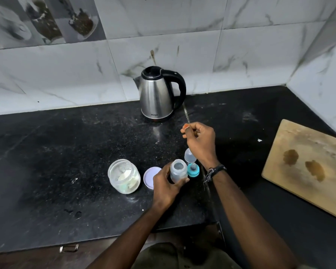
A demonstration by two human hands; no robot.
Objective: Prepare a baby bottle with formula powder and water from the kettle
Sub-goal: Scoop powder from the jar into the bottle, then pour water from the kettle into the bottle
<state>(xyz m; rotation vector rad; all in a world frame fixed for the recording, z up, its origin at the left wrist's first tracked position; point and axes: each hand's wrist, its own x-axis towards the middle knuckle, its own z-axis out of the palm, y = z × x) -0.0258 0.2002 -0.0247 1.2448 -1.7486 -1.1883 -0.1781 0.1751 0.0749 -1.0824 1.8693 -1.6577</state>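
Observation:
My left hand [166,186] grips the open, clear baby bottle [178,170], which stands upright on the black counter [66,152]. Just right of the bottle sit its teal nipple ring [193,170] and, behind that, a clear dome cap [189,155]. Left of the bottle is an open glass jar [124,176] holding white formula powder, with its pale lilac lid [150,176] lying flat beside it. My right hand [200,140] hovers between the bottle and the steel kettle [157,94], fingers curled and thumb meeting the forefinger at a small orange spot. Whether it pinches anything is unclear.
The kettle stands against the marble-tiled back wall [182,35], handle to the right. A wooden cutting board [307,167] lies at the right near the side wall. Powder specks dust the counter, and the counter's front edge runs just below my forearms.

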